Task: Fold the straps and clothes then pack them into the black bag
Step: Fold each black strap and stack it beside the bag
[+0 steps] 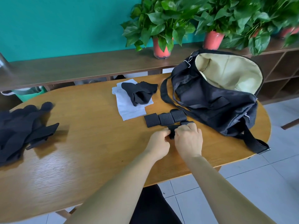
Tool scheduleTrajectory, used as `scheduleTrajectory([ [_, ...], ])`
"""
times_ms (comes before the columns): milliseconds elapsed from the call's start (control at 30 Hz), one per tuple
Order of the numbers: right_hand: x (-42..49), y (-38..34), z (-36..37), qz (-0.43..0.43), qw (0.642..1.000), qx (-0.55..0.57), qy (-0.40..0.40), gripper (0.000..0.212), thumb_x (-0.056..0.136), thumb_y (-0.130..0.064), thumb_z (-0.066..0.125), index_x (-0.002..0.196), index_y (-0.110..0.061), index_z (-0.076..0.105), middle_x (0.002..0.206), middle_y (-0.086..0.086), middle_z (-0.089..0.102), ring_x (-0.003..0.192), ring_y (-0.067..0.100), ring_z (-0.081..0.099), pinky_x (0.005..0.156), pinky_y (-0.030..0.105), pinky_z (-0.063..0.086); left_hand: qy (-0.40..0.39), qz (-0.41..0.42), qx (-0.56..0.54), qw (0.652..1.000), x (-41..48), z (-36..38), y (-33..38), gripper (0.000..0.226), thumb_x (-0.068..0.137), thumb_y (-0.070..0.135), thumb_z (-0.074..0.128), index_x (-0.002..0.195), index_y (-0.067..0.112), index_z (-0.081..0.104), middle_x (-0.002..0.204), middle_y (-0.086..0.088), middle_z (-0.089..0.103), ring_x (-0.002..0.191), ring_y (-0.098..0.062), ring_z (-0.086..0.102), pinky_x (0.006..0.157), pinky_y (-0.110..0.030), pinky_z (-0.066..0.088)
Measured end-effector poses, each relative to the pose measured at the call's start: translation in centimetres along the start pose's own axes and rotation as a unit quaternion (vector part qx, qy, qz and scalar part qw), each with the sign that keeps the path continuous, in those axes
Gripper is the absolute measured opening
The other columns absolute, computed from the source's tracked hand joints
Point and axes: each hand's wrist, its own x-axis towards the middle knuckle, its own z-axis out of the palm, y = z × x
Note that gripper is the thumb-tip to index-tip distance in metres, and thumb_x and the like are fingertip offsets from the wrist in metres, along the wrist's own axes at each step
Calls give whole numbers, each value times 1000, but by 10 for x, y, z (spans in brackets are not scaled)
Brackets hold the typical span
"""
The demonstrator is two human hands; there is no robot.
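Both hands pinch one black strap [171,128] near the table's [90,143] right edge: left hand [159,143] and right hand [188,139]. The black bag [210,101] sits open beside them.

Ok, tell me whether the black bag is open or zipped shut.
Open. The black bag gapes wide at the top, showing its pale lining; nothing packed shows inside.

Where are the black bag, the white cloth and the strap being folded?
black bag [210,101]: head view, its black front panel.
white cloth [129,110]: head view, its bare lower part.
strap being folded [172,128]: head view, its exposed top edge.
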Motion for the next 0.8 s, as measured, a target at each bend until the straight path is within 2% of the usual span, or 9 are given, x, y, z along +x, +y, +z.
scheduleTrajectory([
  [167, 1, -2, -7, -3, 999, 33, 21, 19, 67, 1, 65, 53, -12, 61, 57, 1, 61, 73, 30, 58, 57, 29, 32, 9, 5, 14, 1000, -3, -7, -4, 63, 89, -12, 35, 145, 17, 39, 151, 3, 36, 141, -15, 30, 113, -23, 22],
  [233, 2, -9, -10, -5, 998, 50, 27, 18, 68, 0, 62, 55, -12, 64, 58, 1, 63, 73, 30, 58, 57, 31, 36, 13, 4, 13, 1000, -8, -16, -9, 65, 88, -13, 35, 144, 19, 41, 150, 3, 39, 139, -15, 34, 111, -23, 28],
  [400, 5, -42, -9, -42, 997, 65, 29, 16, 64, 5, 73, 65, -11, 73, 65, 2, 67, 75, 31, 60, 59, 34, 46, 47, -11, 21, 999, -28, -59, -33, 63, 88, -10, 34, 141, 21, 45, 144, 1, 45, 126, -16, 47, 102, -26, 42],
  [467, 5, -59, -7, -56, 995, 77, 28, 17, 65, 6, 72, 69, -10, 74, 66, 3, 68, 77, 32, 60, 60, 36, 47, 66, -25, 32, 997, -40, -81, -49, 63, 87, -9, 34, 141, 21, 45, 140, -1, 49, 121, -15, 50, 98, -23, 42],
  [567, 4, -89, 0, -72, 994, 83, 12, 20, 62, 9, 71, 62, -11, 71, 63, 1, 66, 76, 30, 57, 60, 33, 44, 99, -42, 48, 993, -63, -115, -74, 63, 87, -9, 36, 140, 23, 46, 139, 0, 51, 120, -14, 51, 94, -17, 40],
  [700, 2, -140, 7, -106, 990, 91, 2, 26, 59, 10, 67, 50, -12, 55, 50, -1, 52, 65, 27, 47, 53, 28, 30, 134, -66, 56, 987, -96, -155, -108, 65, 87, -11, 37, 141, 24, 45, 144, 0, 46, 124, -16, 50, 99, -22, 42],
  [800, -3, -182, 12, -140, 984, 111, -12, 23, 61, 6, 70, 53, -14, 60, 52, -2, 56, 66, 26, 49, 51, 28, 35, 161, -85, 65, 981, -118, -181, -133, 65, 89, -11, 38, 142, 27, 43, 146, 2, 43, 129, -17, 47, 100, -23, 42],
])
